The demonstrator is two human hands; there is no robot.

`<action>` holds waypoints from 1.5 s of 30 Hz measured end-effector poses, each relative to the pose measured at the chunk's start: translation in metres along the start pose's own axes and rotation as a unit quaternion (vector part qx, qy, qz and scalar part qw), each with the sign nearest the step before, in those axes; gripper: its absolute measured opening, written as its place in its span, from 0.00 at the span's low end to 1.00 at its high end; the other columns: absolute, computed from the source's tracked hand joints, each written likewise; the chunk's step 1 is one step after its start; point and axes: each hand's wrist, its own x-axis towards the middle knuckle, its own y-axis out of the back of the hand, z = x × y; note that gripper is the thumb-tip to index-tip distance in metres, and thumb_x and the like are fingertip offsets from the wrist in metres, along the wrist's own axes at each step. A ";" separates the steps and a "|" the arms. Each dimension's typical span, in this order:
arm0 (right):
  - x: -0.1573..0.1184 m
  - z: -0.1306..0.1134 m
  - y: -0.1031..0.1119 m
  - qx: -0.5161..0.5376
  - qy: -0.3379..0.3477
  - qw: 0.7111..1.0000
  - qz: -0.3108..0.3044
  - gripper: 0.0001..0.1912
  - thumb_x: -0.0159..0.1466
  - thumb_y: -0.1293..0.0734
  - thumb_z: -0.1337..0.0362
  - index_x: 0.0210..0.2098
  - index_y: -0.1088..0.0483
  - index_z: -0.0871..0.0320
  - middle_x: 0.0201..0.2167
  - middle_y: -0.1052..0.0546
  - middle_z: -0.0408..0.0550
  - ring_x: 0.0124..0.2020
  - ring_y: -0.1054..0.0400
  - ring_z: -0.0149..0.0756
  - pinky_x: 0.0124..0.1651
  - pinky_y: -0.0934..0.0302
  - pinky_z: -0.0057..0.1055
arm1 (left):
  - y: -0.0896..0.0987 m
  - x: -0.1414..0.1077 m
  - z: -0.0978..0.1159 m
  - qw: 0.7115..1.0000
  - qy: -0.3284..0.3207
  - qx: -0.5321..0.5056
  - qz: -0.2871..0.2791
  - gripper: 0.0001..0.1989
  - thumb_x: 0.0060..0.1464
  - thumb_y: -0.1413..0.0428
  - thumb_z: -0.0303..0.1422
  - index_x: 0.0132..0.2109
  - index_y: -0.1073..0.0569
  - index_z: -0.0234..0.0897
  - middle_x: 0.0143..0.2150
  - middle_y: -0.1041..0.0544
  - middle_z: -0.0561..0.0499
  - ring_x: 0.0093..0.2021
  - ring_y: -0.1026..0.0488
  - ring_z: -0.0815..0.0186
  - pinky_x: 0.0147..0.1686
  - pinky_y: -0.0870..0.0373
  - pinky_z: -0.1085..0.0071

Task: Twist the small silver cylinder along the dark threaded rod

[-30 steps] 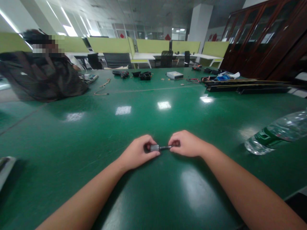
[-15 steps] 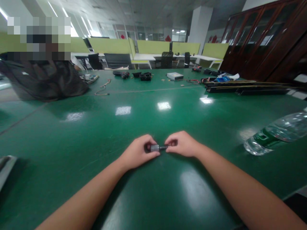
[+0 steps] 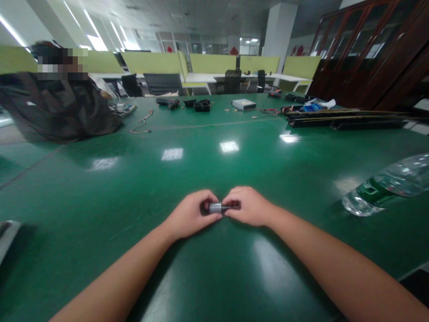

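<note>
A small cylinder (image 3: 215, 208), grey with a dark end, lies sideways between my hands over the green table (image 3: 208, 174). My left hand (image 3: 192, 213) is closed round its left part, thumb below and fingers above. A thin dark shaft (image 3: 230, 207) extends from the cylinder's right side. My right hand (image 3: 247, 206) pinches this shaft, and its fingertips are close to the cylinder. The fingertips of both hands nearly meet. What the cylinder is exactly is too small to tell.
A clear bottle (image 3: 385, 188) with a green label lies at the right. Dark strips (image 3: 335, 120) are stacked at the back right. At the back left stands a dark bag (image 3: 67, 107), with a person's head behind it. A white box (image 3: 244, 104) sits at the far edge.
My right hand has moved left along the dark shaft, closer to the cylinder and my left hand. My left hand keeps its hold almost in the same place.
</note>
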 end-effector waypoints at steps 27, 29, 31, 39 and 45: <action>-0.006 0.004 0.010 0.020 -0.035 0.999 -0.014 0.06 0.57 0.28 0.66 0.35 0.22 0.59 0.30 0.23 0.45 0.30 0.32 0.30 0.35 0.40 0.26 | 0.000 -0.001 0.000 1.000 -0.009 0.005 0.014 0.11 0.54 0.37 0.40 0.38 0.26 0.37 0.34 0.25 0.51 0.34 0.28 0.64 0.34 0.34 0.70; -0.007 0.005 0.014 0.020 -0.040 0.999 -0.019 0.06 0.56 0.28 0.66 0.35 0.22 0.59 0.30 0.23 0.45 0.30 0.32 0.30 0.34 0.40 0.26 | 0.000 -0.001 0.000 1.000 -0.010 0.007 0.014 0.12 0.54 0.37 0.40 0.38 0.26 0.37 0.34 0.25 0.51 0.34 0.28 0.64 0.34 0.34 0.70; -0.008 0.008 0.017 0.019 -0.047 0.998 -0.026 0.06 0.56 0.28 0.66 0.34 0.22 0.59 0.29 0.23 0.45 0.29 0.32 0.29 0.34 0.40 0.26 | 0.000 -0.001 0.000 1.000 -0.011 0.009 0.014 0.12 0.54 0.37 0.41 0.39 0.26 0.37 0.34 0.25 0.51 0.34 0.28 0.64 0.34 0.34 0.70; -0.013 0.027 0.035 0.044 -0.116 0.990 -0.060 0.08 0.54 0.27 0.64 0.33 0.21 0.59 0.27 0.23 0.43 0.27 0.31 0.30 0.31 0.40 0.25 | -0.002 -0.001 -0.001 1.000 -0.004 0.000 0.013 0.12 0.55 0.38 0.41 0.38 0.27 0.37 0.34 0.26 0.53 0.33 0.29 0.65 0.34 0.34 0.71; -0.013 0.028 0.032 0.076 -0.120 0.988 -0.065 0.08 0.55 0.27 0.63 0.34 0.21 0.59 0.26 0.23 0.44 0.27 0.31 0.30 0.31 0.40 0.26 | -0.001 -0.001 -0.001 1.000 -0.004 -0.002 0.011 0.12 0.54 0.37 0.41 0.38 0.26 0.37 0.34 0.25 0.53 0.34 0.28 0.65 0.34 0.34 0.71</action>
